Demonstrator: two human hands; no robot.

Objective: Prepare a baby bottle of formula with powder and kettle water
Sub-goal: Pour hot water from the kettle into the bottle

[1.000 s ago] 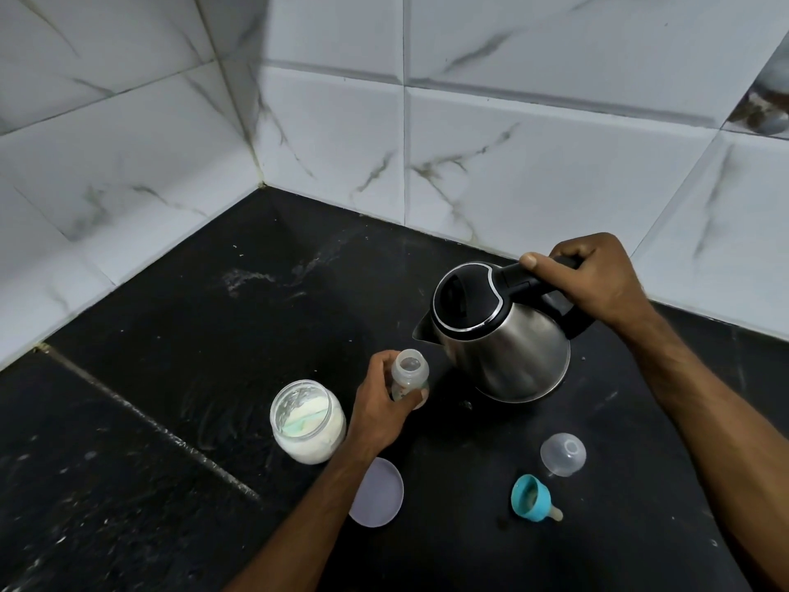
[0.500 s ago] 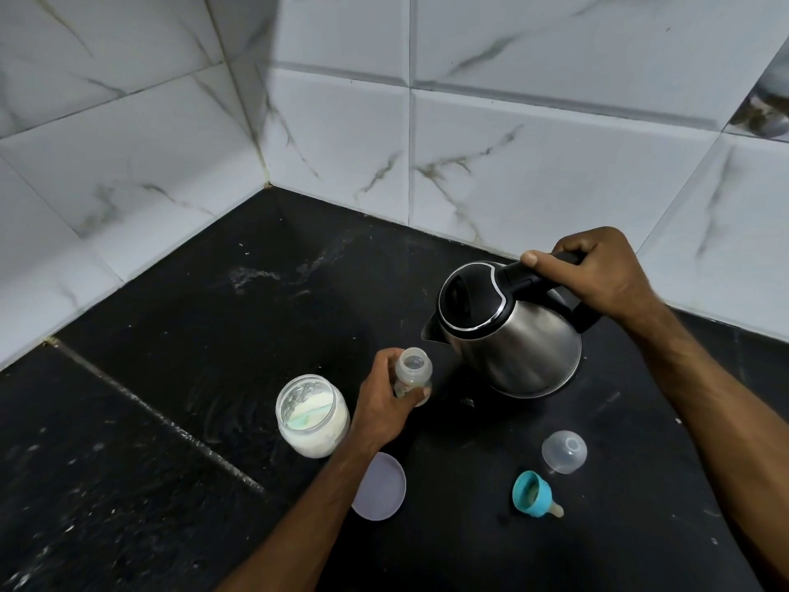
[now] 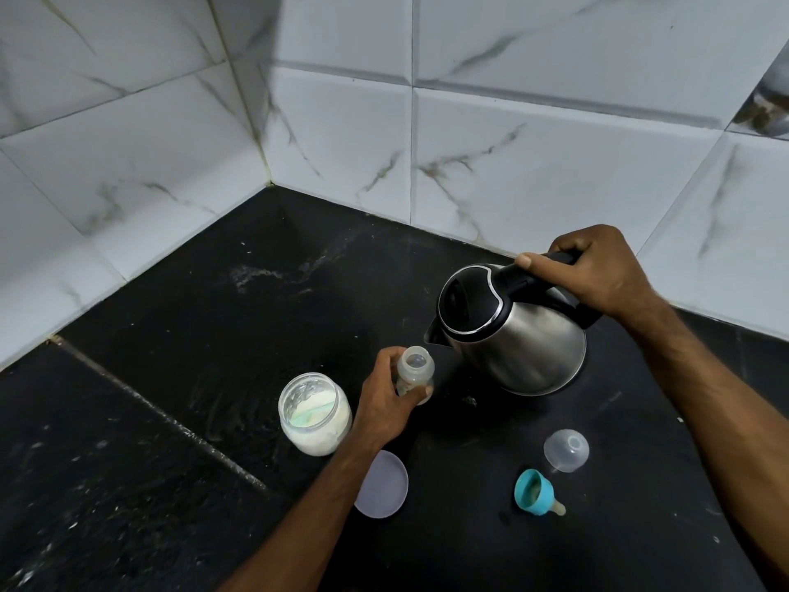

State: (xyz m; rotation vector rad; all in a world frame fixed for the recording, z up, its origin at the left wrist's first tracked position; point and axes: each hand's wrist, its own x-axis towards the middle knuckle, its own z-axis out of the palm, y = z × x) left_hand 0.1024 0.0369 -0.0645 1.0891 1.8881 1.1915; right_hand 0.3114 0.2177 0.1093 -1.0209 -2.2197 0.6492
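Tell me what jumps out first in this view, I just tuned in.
The steel kettle, gripped by the right hand, is tipped, spout toward the open baby bottle held by the left hand. An open jar of powder stands left of them on the black counter.

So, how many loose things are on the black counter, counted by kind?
Kettle: 1
Baby bottle: 1
Powder jar: 1
Jar lid: 1
Teal nipple ring: 1
Clear bottle cap: 1
Total: 6

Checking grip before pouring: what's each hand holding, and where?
Left hand grips the baby bottle around its body; right hand holds the kettle by its handle.
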